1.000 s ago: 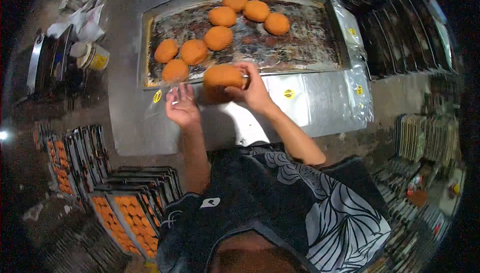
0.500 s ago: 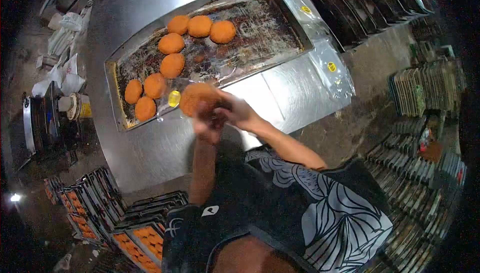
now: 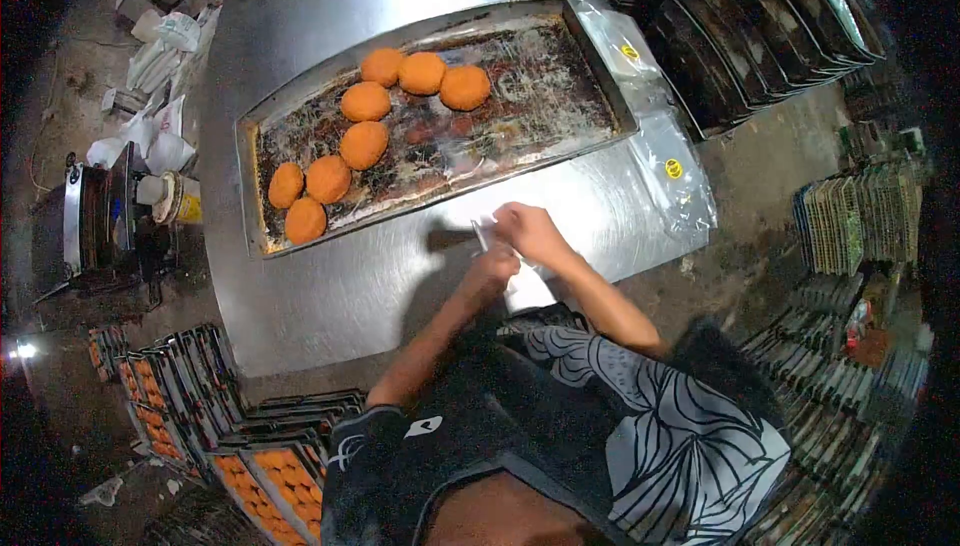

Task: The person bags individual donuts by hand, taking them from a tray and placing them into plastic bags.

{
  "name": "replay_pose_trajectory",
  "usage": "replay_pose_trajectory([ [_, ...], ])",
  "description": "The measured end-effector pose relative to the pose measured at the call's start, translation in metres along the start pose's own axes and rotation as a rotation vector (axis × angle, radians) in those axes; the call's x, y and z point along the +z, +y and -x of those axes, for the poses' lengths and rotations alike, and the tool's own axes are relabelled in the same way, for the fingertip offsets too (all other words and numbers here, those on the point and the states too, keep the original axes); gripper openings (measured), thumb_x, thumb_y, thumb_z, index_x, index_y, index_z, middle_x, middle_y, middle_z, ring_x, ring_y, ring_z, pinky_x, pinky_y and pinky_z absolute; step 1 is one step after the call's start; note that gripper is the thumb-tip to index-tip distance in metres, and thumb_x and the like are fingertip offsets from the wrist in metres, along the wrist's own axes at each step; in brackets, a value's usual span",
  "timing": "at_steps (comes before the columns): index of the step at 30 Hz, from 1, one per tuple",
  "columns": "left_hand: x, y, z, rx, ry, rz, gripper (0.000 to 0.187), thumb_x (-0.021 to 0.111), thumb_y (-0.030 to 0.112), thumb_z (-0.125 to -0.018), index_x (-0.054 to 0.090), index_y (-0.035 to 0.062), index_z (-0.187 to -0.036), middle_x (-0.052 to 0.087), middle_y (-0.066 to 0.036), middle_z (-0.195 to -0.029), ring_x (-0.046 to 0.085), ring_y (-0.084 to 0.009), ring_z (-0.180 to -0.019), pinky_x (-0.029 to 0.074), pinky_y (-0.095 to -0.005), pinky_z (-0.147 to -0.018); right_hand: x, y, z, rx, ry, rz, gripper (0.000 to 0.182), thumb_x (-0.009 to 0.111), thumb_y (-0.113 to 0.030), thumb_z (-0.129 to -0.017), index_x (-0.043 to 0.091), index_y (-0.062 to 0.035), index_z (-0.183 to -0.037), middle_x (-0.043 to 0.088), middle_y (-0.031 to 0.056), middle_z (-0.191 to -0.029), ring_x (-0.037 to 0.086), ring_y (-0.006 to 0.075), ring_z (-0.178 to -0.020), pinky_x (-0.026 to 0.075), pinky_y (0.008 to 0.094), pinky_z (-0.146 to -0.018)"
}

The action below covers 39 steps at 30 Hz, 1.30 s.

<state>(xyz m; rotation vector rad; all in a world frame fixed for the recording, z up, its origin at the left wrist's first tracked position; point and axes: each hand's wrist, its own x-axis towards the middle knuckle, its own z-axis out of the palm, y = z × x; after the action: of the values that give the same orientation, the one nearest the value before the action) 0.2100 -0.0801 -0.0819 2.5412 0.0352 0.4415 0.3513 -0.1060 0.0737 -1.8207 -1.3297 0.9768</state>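
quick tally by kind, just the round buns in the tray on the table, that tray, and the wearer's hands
Round buns: 8
Tray: 1
Hands, left hand and right hand: 2
Total: 11

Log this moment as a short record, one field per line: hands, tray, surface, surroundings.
Left hand: closed, with a thin pale item jutting from it, too unclear to identify
Right hand: fingers curled, close beside the left; grip unclear
Tray: eight round orange-brown buns, toward its left and middle
Surface: metal table, under the tray
Table's right edge: clear plastic with yellow labels
Lower left: stacked trays holding orange items
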Motion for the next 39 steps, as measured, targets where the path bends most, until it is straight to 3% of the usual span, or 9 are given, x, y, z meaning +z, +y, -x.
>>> replay_pose_trajectory([
  [10,-0.072,0.027,-0.034,-0.55,0.023,0.647,0.02,0.05,0.02,-0.08,0.061,0.004,-0.086,0.059,-0.01,-0.082,0.057,-0.0205,-0.08,0.045,-0.0303,-0.068,0.02,0.03,0.081,0.126,0.025,-0.249,0.015,0.056,-0.009,-0.076,0.055,-0.0022,-0.09,0.052,0.0042,-0.069,0.045,0.0105,-0.062,0.039,0.0256,-0.058],
  [18,-0.065,0.054,-0.033,-0.859,0.009,0.645,0.019,0.061,0.019,-0.073,0.06,-0.0004,-0.077,0.061,-0.006,-0.068,0.056,-0.013,-0.062,0.044,-0.0265,-0.058,0.048,0.04,0.098,0.212,0.323,0.015,0.019,0.045,-0.017,-0.084,0.039,0.0007,-0.084,0.052,0.0199,-0.061,0.051,0.0401,-0.056,0.039,0.0426,-0.05],
  [20,-0.067,0.059,-0.038,-0.844,0.097,0.737,0.013,0.063,0.012,-0.07,0.061,0.0013,-0.076,0.06,-0.007,-0.069,0.056,-0.0128,-0.065,0.044,-0.026,-0.058,0.057,0.055,0.09,0.176,0.368,0.103,0.023,0.043,-0.018,-0.085,0.041,-0.0001,-0.1,0.053,0.0153,-0.057,0.051,0.0298,-0.044,0.037,0.0365,-0.038],
  [23,-0.081,0.062,-0.044,-0.646,0.533,0.475,0.01,0.063,0.009,-0.068,0.061,0.0048,-0.076,0.057,-0.008,-0.073,0.054,-0.0203,-0.074,0.043,-0.0305,-0.065,0.006,0.014,0.057,0.728,-0.106,-1.186,0.037,0.048,-0.023,-0.084,0.041,-0.0092,-0.118,0.042,-0.0036,-0.05,0.036,0.0044,-0.034,0.027,0.0181,-0.026],
  [24,-0.093,0.072,-0.047,-0.644,0.533,0.479,0.01,0.063,0.009,-0.068,0.061,0.0048,-0.076,0.057,-0.008,-0.073,0.054,-0.0203,-0.074,0.043,-0.0305,-0.065,0.015,0.045,0.046,0.654,-0.178,-1.757,0.039,0.044,-0.027,-0.086,0.038,-0.0075,-0.12,0.037,-0.0059,-0.054,0.034,0.003,-0.036,0.026,0.0158,-0.027],
  [28,-0.116,0.069,-0.06,-0.371,0.622,0.345,0.015,0.063,0.012,-0.07,0.059,0.0056,-0.083,0.056,-0.005,-0.079,0.054,-0.0212,-0.076,0.043,-0.0313,-0.07,0.006,-0.021,-0.009,-0.001,0.201,-1.541,0.053,0.035,-0.044,-0.085,0.028,-0.0116,-0.127,0.043,0.0156,-0.119,0.049,0.0235,-0.098,0.042,0.0352,-0.073],
  [30,-0.123,0.051,-0.07,-0.656,1.371,1.415,0.032,0.058,0.016,-0.076,0.05,0.013,-0.107,0.056,-0.004,-0.078,0.055,-0.0182,-0.069,0.047,-0.0264,-0.06,0.039,-0.003,-0.019,-0.033,-0.123,-1.967,0.052,0.037,-0.041,-0.086,0.027,-0.013,-0.128,0.041,0.0131,-0.122,0.037,0.0232,-0.113,0.03,0.041,-0.093],
  [32,-0.145,0.013,-0.013,-0.883,0.875,1.775,0.038,0.053,0.024,-0.08,0.043,0.0133,-0.115,0.055,-0.005,-0.088,0.055,-0.0199,-0.079,0.05,-0.0282,-0.061,0.056,-0.025,-0.023,0.427,-0.295,-1.546,0.049,0.048,-0.029,-0.083,0.031,-0.0134,-0.127,0.042,0.0115,-0.122,0.036,0.025,-0.114,0.027,0.0401,-0.096],
  [39,-0.212,0.006,0.016,-0.747,1.6,1.57,0.04,0.048,0.018,-0.078,0.038,0.0059,-0.115,0.046,-0.009,-0.104,0.045,-0.0252,-0.102,0.038,-0.0466,-0.087,-0.045,0.054,-0.234,-0.593,0.244,0.784,0.066,0.064,-0.015,-0.062,0.038,-0.0102,-0.122,0.04,0.0177,-0.121,0.034,0.0335,-0.115,0.029,0.0392,-0.095],
])
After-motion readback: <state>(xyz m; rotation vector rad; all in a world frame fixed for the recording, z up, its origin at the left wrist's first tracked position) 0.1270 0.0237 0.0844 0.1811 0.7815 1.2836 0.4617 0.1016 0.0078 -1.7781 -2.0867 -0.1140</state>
